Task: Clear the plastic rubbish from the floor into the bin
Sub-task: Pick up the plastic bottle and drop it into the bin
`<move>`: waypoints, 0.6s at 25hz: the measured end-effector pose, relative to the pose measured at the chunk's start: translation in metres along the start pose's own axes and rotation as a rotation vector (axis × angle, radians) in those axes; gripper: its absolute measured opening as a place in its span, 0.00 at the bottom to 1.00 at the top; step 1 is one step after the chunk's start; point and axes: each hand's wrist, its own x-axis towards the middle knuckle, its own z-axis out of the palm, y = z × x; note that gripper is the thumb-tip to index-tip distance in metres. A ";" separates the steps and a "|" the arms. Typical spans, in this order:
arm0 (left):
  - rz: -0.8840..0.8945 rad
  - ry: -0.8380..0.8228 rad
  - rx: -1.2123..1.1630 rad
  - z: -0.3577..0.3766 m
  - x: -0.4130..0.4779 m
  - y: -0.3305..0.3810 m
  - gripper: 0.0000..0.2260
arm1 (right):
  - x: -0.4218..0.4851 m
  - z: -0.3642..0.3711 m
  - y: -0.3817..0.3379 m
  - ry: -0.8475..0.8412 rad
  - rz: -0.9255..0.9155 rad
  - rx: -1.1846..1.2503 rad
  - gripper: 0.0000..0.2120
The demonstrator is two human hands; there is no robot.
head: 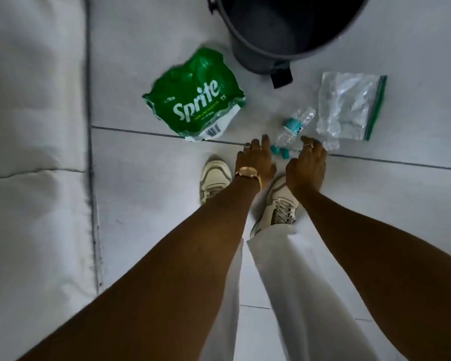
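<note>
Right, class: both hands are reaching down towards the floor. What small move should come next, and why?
Probably lower both hands a little further and close them on the small plastic bottle. The left hand and right hand are open on either side of its near end, holding nothing, and the grey bin stands open just beyond.

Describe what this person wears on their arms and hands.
Both forearms are bare, with no sleeves in view. The left hand has a gold-toned wristwatch with a round face at the wrist and a ring on one finger. The right hand also carries a thin ring on one finger. No gloves.
</note>
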 end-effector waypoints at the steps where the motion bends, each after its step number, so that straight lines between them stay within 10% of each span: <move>1: -0.036 0.004 -0.035 0.008 0.015 0.011 0.35 | 0.008 0.001 0.010 0.064 0.034 -0.015 0.30; 9: -0.199 -0.026 -0.282 0.026 0.095 0.029 0.33 | 0.068 0.016 0.066 -0.078 -0.297 -0.697 0.37; 15: 0.062 0.027 -0.484 -0.042 0.016 0.025 0.28 | 0.080 0.010 0.064 -0.097 -0.585 -0.960 0.28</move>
